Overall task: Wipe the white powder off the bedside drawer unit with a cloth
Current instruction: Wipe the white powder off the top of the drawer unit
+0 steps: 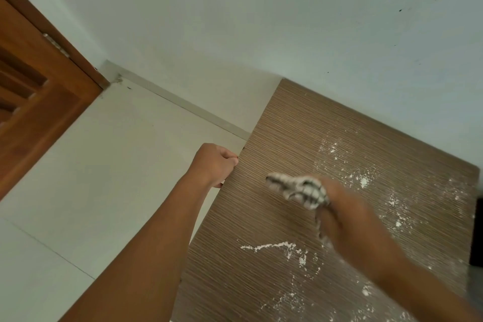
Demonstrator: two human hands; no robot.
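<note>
Flat diffuse light, medium bright, source not in view. Shadows faint and soft-edged. Greenish cast on wall (pixel 235 21). Heavy motion blur on right hand (pixel 339 209) and cloth (pixel 298 189); left hand (pixel 215 165) fairly sharp. Grain of drawer unit (pixel 300 125) soft, compression mush. Wide-angle: frame tilted, door (pixel 34 102) stretched at left edge.

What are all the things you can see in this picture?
drawer unit: one, brown striped, lower right
white powder: scattered patches, white, on the unit's top
cloth: one, grey and white, in the right grip
door: one, orange-brown wood, left
wall: one, pale, behind the unit
floor: one, pale tiles, left of the unit
dark object: one, black, right edge
left grip: one bare hand, holds the unit's left edge
right grip: one bare hand, blurred, holds the cloth
</note>
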